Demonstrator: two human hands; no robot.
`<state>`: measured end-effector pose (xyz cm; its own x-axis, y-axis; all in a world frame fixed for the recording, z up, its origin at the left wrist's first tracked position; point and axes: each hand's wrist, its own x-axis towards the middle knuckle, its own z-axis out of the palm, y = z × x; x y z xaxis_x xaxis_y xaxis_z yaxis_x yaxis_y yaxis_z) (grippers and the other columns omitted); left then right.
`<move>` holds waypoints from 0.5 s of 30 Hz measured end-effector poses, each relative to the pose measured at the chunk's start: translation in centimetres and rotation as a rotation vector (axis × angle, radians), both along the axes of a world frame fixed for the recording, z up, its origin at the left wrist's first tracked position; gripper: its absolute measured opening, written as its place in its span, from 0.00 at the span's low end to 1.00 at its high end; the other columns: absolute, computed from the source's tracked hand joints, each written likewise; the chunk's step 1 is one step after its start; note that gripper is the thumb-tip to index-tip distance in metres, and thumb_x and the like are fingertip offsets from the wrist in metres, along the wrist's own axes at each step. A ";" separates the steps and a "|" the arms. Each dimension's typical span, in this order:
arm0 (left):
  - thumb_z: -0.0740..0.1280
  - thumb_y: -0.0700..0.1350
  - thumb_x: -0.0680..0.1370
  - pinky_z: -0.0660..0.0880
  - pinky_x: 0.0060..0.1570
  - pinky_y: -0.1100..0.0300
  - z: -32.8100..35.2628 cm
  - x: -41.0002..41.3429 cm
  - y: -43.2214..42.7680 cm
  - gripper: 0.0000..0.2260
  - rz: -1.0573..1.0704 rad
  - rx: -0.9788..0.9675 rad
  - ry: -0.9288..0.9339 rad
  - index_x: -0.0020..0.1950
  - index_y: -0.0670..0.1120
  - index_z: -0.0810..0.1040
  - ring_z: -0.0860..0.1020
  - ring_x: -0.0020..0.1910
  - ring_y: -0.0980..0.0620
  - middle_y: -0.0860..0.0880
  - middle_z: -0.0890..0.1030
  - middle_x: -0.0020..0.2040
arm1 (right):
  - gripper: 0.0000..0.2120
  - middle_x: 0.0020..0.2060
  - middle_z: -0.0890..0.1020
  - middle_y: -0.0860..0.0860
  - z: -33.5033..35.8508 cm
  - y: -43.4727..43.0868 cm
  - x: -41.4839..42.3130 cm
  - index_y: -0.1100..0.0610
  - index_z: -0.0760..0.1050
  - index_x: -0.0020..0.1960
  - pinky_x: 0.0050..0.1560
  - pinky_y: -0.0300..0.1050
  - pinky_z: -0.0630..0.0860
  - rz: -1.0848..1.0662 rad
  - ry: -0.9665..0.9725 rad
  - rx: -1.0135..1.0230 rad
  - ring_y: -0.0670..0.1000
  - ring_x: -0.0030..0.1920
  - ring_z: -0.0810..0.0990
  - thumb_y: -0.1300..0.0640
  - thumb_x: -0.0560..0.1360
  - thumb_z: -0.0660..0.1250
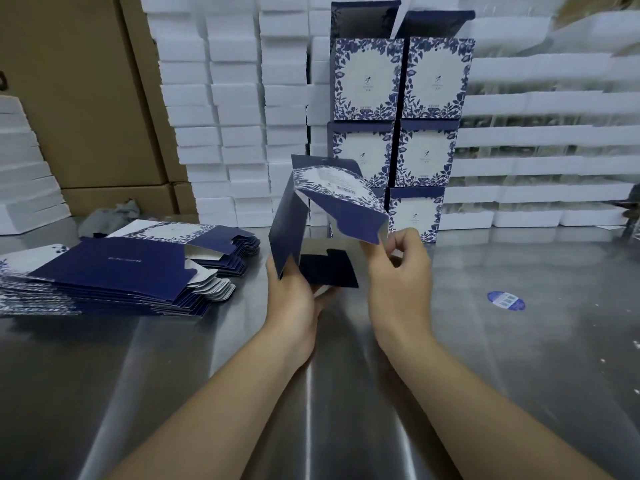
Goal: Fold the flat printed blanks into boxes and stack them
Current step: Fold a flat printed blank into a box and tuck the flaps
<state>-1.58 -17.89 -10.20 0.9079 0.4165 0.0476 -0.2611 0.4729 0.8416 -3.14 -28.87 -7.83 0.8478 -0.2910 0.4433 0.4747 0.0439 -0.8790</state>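
A half-opened blue and white floral box blank (325, 202) is held above the steel table (346, 375), its open end toward me. My left hand (294, 292) grips its dark blue left wall and lower flap from below. My right hand (398, 268) pinches the curved flap on the right. On the left lies a pile of flat printed blanks (114, 268), fanned out. Behind the held blank rises a stack of folded boxes (398, 126), two wide and three high, the top pair with lids standing open.
White foam trays (235, 109) are stacked along the back wall and to the right. Brown cartons (79, 98) stand at the back left. A grey rag (110, 216) lies behind the blanks. A round blue sticker (506, 301) lies on the table at right.
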 end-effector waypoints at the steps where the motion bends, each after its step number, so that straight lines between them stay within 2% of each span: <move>1: 0.57 0.47 0.89 0.85 0.52 0.45 0.0 0.0 -0.2 0.13 0.018 0.040 -0.015 0.71 0.54 0.75 0.86 0.57 0.46 0.46 0.85 0.61 | 0.23 0.34 0.68 0.48 0.3 -0.2 0.0 0.56 0.64 0.39 0.38 0.45 0.63 0.009 0.008 0.031 0.49 0.35 0.64 0.44 0.77 0.73; 3: 0.57 0.44 0.88 0.85 0.53 0.44 -0.1 -0.1 -0.4 0.13 0.041 0.134 -0.042 0.70 0.55 0.75 0.85 0.59 0.47 0.48 0.85 0.61 | 0.24 0.31 0.67 0.52 0.9 -0.5 -0.1 0.63 0.67 0.39 0.38 0.46 0.63 0.045 -0.013 0.074 0.49 0.35 0.63 0.43 0.73 0.69; 5: 0.56 0.44 0.88 0.85 0.53 0.44 -0.1 -0.2 -0.5 0.14 0.038 0.177 -0.053 0.70 0.57 0.75 0.86 0.58 0.48 0.48 0.85 0.61 | 0.26 0.36 0.71 0.66 1.4 -0.7 0.0 0.72 0.72 0.45 0.42 0.48 0.65 0.110 -0.069 0.096 0.51 0.38 0.66 0.46 0.74 0.68; 7: 0.56 0.46 0.88 0.85 0.53 0.44 -0.1 -0.1 -0.5 0.14 0.018 0.176 -0.052 0.71 0.56 0.75 0.86 0.58 0.48 0.48 0.85 0.61 | 0.28 0.39 0.72 0.70 1.7 -0.8 0.0 0.77 0.71 0.47 0.43 0.49 0.65 0.169 -0.105 0.106 0.53 0.40 0.66 0.48 0.76 0.69; 9: 0.59 0.52 0.86 0.86 0.52 0.45 -0.1 -0.1 -0.5 0.15 0.005 0.182 -0.047 0.71 0.56 0.74 0.86 0.57 0.48 0.48 0.85 0.61 | 0.27 0.38 0.72 0.65 1.8 -0.8 0.3 0.76 0.70 0.45 0.43 0.47 0.66 0.202 -0.122 0.083 0.51 0.39 0.68 0.48 0.75 0.68; 11: 0.61 0.58 0.78 0.85 0.52 0.43 0.0 -0.2 -0.6 0.22 -0.009 0.184 -0.036 0.71 0.56 0.75 0.86 0.57 0.46 0.47 0.86 0.61 | 0.21 0.38 0.78 0.53 1.7 -0.6 0.4 0.69 0.75 0.41 0.44 0.44 0.70 0.208 -0.119 0.037 0.47 0.38 0.74 0.49 0.73 0.67; 12: 0.62 0.60 0.75 0.85 0.53 0.40 0.1 -0.2 -0.6 0.25 -0.016 0.168 -0.034 0.71 0.56 0.75 0.86 0.57 0.45 0.47 0.86 0.61 | 0.17 0.40 0.81 0.52 1.6 -0.5 0.5 0.65 0.77 0.40 0.45 0.44 0.73 0.200 -0.106 0.005 0.47 0.40 0.78 0.49 0.72 0.67; 15: 0.61 0.57 0.74 0.84 0.53 0.36 0.2 -0.4 -0.7 0.25 -0.013 0.140 -0.013 0.71 0.55 0.76 0.86 0.57 0.42 0.45 0.86 0.60 | 0.13 0.47 0.84 0.57 0.9 -0.4 1.0 0.58 0.81 0.43 0.57 0.58 0.79 0.168 -0.050 -0.076 0.56 0.51 0.83 0.47 0.73 0.70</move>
<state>-1.93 -18.55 -10.04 0.9121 0.3931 0.1164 -0.2670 0.3541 0.8963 -2.12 -29.23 -6.95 0.8578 -0.1116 0.5018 0.5099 0.0608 -0.8581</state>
